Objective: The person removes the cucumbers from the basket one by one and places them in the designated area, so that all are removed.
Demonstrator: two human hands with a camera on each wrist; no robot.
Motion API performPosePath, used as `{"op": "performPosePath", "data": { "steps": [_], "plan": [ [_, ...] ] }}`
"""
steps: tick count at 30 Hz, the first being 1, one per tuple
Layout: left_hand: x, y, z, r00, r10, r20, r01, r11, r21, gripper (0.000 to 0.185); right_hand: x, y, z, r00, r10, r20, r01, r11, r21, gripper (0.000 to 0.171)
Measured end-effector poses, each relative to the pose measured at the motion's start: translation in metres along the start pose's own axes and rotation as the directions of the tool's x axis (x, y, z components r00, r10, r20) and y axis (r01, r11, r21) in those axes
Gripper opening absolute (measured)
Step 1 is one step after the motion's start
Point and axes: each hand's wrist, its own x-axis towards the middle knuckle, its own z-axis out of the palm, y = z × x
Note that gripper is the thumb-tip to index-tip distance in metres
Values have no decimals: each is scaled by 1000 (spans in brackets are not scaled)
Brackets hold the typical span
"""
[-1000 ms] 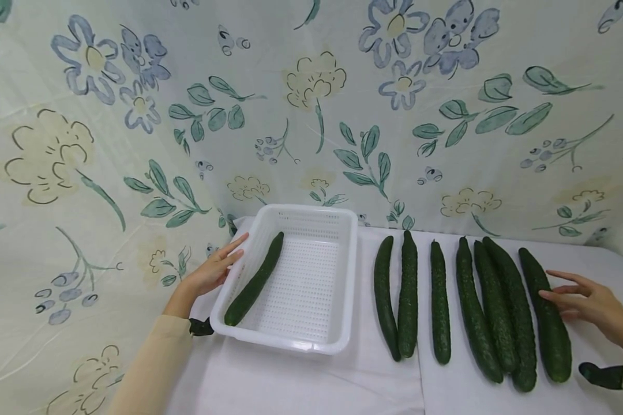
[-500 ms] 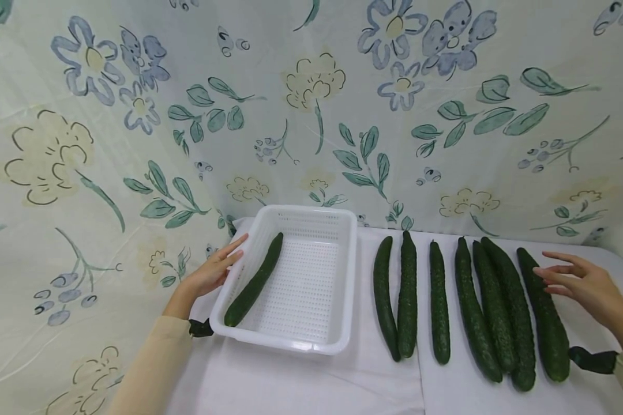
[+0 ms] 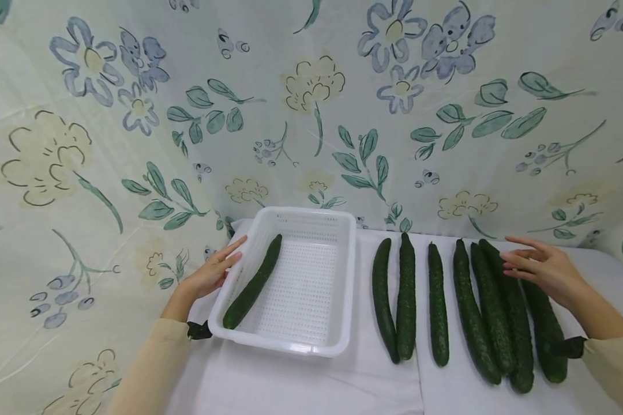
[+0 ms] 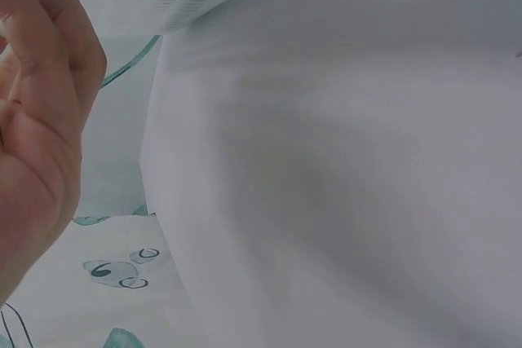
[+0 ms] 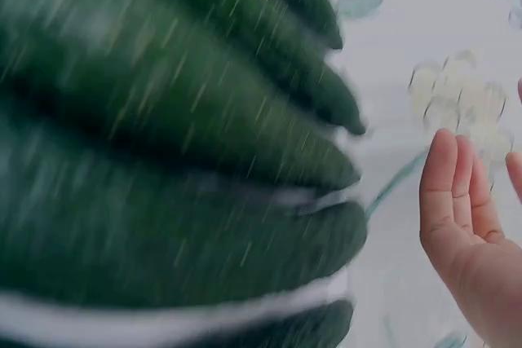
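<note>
A white perforated basket (image 3: 342,276) sits on the white table with one cucumber (image 3: 253,282) lying along its left side. My left hand (image 3: 213,271) rests with straight fingers on the basket's left rim; its palm (image 4: 37,120) fills the left of the left wrist view. To the right lie several cucumbers (image 3: 405,294) side by side. My right hand (image 3: 542,266), fingers spread and straight, hovers above the far ends of the rightmost cucumbers (image 3: 519,323) and holds nothing. The right wrist view shows blurred cucumbers (image 5: 163,160) and the fingers (image 5: 457,201).
A floral cloth (image 3: 311,115) hangs as a backdrop close behind the table (image 3: 311,386) and on the left. Bare white tabletop shows in front of the basket and between the basket and the cucumber row.
My right hand has moved left and away from me, from beside the rightmost cucumber to above the far ends of the right cucumbers. The left hand and basket have stayed still.
</note>
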Motion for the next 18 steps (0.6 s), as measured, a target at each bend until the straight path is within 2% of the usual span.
{"op": "performPosePath", "data": {
  "steps": [7,12,18],
  "plan": [
    [6,-14,-6,1000,17,-12,-17,1000,23,51,17,-24,35,999,36,38,-34,998,-57,59],
    [10,-19,-10,1000,28,-13,-27,999,31,50,30,-42,62,998,13,62,-13,1000,-3,56],
    [7,-15,-8,1000,15,-15,-15,1000,18,50,45,-66,97,993,-21,119,9,995,100,56]
  ]
}}
